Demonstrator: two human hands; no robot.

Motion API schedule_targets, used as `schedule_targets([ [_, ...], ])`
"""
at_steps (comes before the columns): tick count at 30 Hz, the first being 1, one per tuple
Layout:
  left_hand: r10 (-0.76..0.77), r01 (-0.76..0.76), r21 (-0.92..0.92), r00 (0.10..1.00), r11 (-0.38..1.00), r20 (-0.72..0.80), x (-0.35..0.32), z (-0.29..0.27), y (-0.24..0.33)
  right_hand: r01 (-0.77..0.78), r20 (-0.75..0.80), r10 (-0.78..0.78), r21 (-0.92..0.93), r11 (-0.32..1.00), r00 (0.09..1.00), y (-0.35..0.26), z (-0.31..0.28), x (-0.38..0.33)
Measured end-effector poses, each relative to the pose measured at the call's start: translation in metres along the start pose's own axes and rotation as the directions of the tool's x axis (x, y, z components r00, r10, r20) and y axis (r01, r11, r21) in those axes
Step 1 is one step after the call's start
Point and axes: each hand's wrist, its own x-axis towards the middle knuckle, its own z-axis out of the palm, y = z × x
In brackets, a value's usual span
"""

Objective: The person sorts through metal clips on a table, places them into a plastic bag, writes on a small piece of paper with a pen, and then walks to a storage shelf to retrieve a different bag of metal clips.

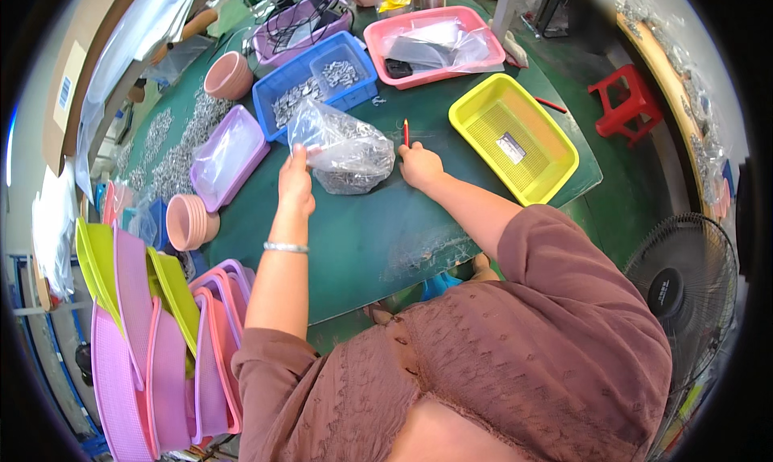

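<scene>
A see-through plastic bag [352,157] filled with small metal parts rests on the green table. My left hand [296,182] pinches the bag's loose open end on its left side. Just right of the bag, my right hand [420,165] has its fingers closed at the lower end of a red pencil [406,132], which points away from me. Behind the bag stands a blue basket [270,111] of small metal pieces, with a smaller blue tray [338,74] of them inside. To the right lies a yellow basket [514,190] with a label on its bottom.
Loose metal parts [183,152] spread across the left of the table [354,252]. A purple tray [229,157], pink bowls [192,222] and a pink basket [435,74] stand around. Stacked baskets [169,357] rise at my left. A fan [684,293] and red stool [624,99] are right.
</scene>
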Motion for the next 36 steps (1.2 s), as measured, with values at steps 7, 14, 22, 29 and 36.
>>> schedule_targets([
  [7,-0.032,0.088,-0.254,0.975,0.963,0.219,0.002,-0.003,-0.012,-0.308,-0.074,0.324,0.174,0.935,0.943,0.021,-0.016,0.032],
  [14,-0.009,0.1,-0.327,0.963,0.94,0.27,0.003,0.01,0.005,-0.234,-0.257,0.331,0.347,0.908,0.908,0.025,-0.024,0.066],
  [22,0.103,0.069,-0.44,0.929,0.896,0.355,0.002,0.037,0.035,0.259,-0.076,-0.27,0.613,0.746,0.96,0.001,0.014,-0.02],
  [29,0.13,-0.029,-0.252,0.909,0.967,0.396,-0.022,0.013,0.053,0.293,-0.257,-0.206,0.941,0.168,0.944,-0.033,-0.002,0.006],
  [36,-0.072,0.048,-0.163,0.987,0.985,-0.144,0.032,-0.07,-0.101,0.271,-0.238,-0.154,0.928,0.254,0.959,-0.053,-0.032,-0.009],
])
